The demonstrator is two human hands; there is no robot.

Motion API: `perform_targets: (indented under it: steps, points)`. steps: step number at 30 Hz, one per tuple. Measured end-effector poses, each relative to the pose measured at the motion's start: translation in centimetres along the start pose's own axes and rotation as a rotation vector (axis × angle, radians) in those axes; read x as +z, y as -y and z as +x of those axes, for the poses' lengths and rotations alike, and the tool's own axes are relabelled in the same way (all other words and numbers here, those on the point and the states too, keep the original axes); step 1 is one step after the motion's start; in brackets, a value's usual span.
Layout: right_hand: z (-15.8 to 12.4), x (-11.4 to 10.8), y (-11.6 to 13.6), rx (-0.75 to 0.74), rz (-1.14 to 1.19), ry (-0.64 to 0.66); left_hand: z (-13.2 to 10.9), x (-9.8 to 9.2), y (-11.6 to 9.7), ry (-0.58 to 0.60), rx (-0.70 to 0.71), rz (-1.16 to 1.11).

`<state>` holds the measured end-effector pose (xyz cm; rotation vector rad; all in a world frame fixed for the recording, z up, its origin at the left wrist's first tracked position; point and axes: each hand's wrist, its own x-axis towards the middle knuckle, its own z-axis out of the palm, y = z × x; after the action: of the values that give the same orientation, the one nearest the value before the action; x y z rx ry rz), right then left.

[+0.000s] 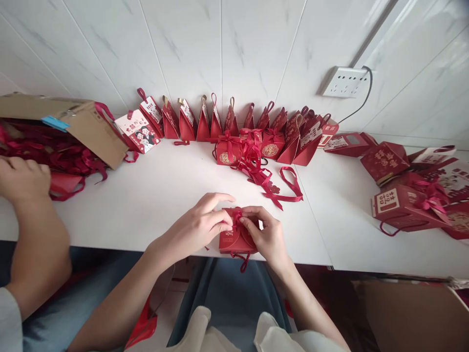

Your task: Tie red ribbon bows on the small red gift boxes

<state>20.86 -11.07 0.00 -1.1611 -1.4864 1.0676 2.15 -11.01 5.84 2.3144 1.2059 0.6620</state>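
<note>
White marbled wall tiles back a white desk point(154, 186). At its near edge, the left hand point(198, 226) and right hand point(266, 235) each pinch the red ribbon bow point(237, 215) atop a small red paper gift box point(231, 240). Upright red paper gift pouches point(203, 126) line the far edge. Another person's hand point(22, 178) rests beside an open brown cardboard carton point(86, 124) at the left edge.

- Bright, even light fills the scene; the white tabletop point(154, 195) and the tiled wall point(227, 49) read clean, with no harsh glare.
- Shadows are soft and short, lying just under the red boxes point(271, 142) along the wall.
- The wide lens bends straight lines: the tabletop's front edge and the tile joints curve and splay toward the corners.
- The centre is sharp; the far edges look stretched and slightly soft.
</note>
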Motion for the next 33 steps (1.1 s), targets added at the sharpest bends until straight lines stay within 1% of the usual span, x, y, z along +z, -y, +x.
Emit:
perform_targets:
  steps: [2, 5, 10, 14, 16, 19, 21, 23, 26, 30, 33]
  points:
    - [0.1, 0.0, 0.0, -0.017, 0.016, -0.001, 1.0, -0.2, 0.1, 0.035, 0.052, -0.059]
    - [0.3, 0.0, -0.1, -0.032, 0.030, -0.002, 2.6, -0.3, 0.2, 0.114, 0.064, -0.147]
    - [0.7, -0.1, -0.2, 0.004, 0.020, 0.050, 4.4, -0.5, 0.3, 0.186, 0.016, -0.226]
    - [0.8, -0.2, -0.3, 0.034, 0.075, 0.056, 5.4, -0.2, 0.9, 0.224, -0.068, -0.301]
    - [0.8, -0.2, -0.3, 0.050, 0.111, 0.068, 5.8, 0.2, 1.6, 0.201, -0.095, -0.340]
    - [0.8, -0.1, -0.4, 0.062, 0.182, 0.098, 6.0, 1.1, 2.8, 0.125, -0.125, -0.401]
    - [0.7, 0.0, -0.5, 0.064, 0.236, 0.109, 5.7, 1.7, 3.5, 0.092, -0.156, -0.418]
    - [0.7, 0.0, -0.7, 0.059, 0.270, 0.098, 5.2, 2.1, 3.8, 0.074, -0.173, -0.383]
    - [0.6, 0.1, -0.7, 0.046, 0.280, 0.046, 3.8, 2.7, 3.5, 0.007, -0.159, -0.250]
    - [0.3, 0.2, -0.5, 0.041, 0.229, -0.010, 1.9, 3.4, 2.3, -0.116, -0.090, -0.137]
    - [-0.1, 0.2, -0.1, 0.020, 0.126, -0.070, 0.9, 3.8, 1.7, -0.144, -0.076, -0.111]
